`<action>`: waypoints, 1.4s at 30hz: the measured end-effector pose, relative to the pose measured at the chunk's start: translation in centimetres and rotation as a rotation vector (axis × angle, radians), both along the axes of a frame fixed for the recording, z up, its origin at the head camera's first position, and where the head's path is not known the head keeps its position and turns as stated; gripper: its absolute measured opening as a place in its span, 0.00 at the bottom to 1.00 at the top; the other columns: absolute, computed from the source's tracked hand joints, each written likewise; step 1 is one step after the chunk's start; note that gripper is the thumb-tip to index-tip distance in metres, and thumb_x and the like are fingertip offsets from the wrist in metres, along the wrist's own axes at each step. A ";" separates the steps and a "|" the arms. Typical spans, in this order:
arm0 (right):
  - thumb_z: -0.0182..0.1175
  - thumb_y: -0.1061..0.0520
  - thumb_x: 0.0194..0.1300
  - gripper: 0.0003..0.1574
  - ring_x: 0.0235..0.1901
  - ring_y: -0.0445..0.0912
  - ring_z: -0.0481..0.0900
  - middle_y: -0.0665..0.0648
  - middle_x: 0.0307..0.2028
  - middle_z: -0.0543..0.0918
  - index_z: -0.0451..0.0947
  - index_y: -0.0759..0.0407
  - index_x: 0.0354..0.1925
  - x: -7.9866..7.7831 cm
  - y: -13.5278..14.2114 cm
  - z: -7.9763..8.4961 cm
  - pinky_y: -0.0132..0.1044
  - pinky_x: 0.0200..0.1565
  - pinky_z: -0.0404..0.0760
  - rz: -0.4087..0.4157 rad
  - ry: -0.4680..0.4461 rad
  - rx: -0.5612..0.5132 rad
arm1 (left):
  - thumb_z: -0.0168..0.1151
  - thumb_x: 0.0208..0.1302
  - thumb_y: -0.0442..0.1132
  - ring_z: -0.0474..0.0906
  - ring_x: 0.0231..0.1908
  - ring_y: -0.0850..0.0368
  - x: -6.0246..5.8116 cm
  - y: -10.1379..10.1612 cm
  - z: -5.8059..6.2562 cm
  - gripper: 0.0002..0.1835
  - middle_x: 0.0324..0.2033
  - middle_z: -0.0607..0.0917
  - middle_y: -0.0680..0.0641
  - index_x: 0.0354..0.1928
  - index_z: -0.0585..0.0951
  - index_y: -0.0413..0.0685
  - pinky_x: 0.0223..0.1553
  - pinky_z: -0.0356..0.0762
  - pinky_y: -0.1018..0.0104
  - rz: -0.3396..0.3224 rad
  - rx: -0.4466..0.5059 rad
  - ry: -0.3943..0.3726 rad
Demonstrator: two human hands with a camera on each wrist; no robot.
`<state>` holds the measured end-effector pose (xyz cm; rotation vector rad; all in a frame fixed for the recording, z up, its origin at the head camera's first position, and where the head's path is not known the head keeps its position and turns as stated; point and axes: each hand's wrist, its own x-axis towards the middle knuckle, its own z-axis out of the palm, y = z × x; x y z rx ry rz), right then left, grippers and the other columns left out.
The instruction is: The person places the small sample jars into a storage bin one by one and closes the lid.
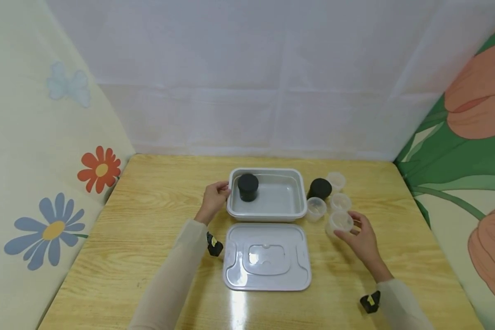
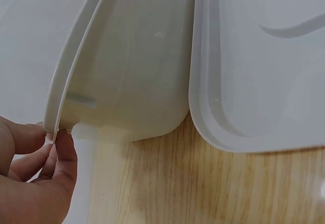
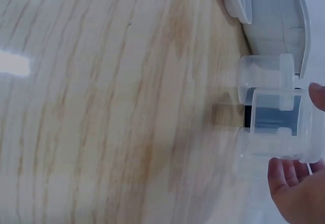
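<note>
My left hand [image 1: 213,199] pinches the left rim of a white rectangular tub [image 1: 280,195], thumb on one side and fingertips on the other in the left wrist view. Inside the tub, toward its left end, stands a small jar with a black lid [image 1: 248,186]. Over on the right, my right hand [image 1: 364,238] holds a small clear plastic cup [image 1: 340,222] between thumb and fingers. The right wrist view shows this clear cup upright, with fingertips [image 3: 277,176] at its upper part and the thumb opposite.
A white tub lid [image 1: 266,279] lies flat in front of the tub. Right of the tub stand another black-lidded jar [image 1: 320,188] and more clear cups [image 1: 316,207], close behind the held one. Fabric walls border the wooden table [image 1: 161,183].
</note>
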<state>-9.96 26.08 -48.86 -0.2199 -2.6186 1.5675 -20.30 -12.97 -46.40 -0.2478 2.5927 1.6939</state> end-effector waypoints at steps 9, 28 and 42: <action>0.68 0.66 0.54 0.43 0.56 0.52 0.65 0.67 0.61 0.67 0.60 0.70 0.64 0.0 -0.7 1.5 0.12 0.44 0.67 0.032 0.001 -0.016 | 0.56 0.64 0.28 0.77 0.40 0.51 0.0 0.1 0.1 0.17 0.43 0.81 0.34 0.55 0.77 0.30 0.35 0.75 0.75 0.000 0.014 -0.007; 0.70 0.67 0.50 0.42 0.56 0.53 0.67 0.67 0.61 0.69 0.63 0.71 0.62 -1.3 -3.0 4.3 0.13 0.44 0.67 0.094 0.064 -0.018 | 0.55 0.64 0.28 0.77 0.41 0.51 0.0 0.0 0.2 0.18 0.44 0.81 0.33 0.55 0.76 0.29 0.36 0.75 0.75 0.003 0.033 -0.008; 0.70 0.65 0.51 0.42 0.57 0.56 0.69 0.67 0.59 0.70 0.63 0.69 0.62 -3.0 -5.6 5.9 0.22 0.49 0.70 0.174 0.087 -0.021 | 0.56 0.64 0.28 0.77 0.40 0.51 0.0 0.2 0.0 0.18 0.44 0.81 0.33 0.55 0.77 0.29 0.36 0.74 0.75 0.011 0.040 -0.008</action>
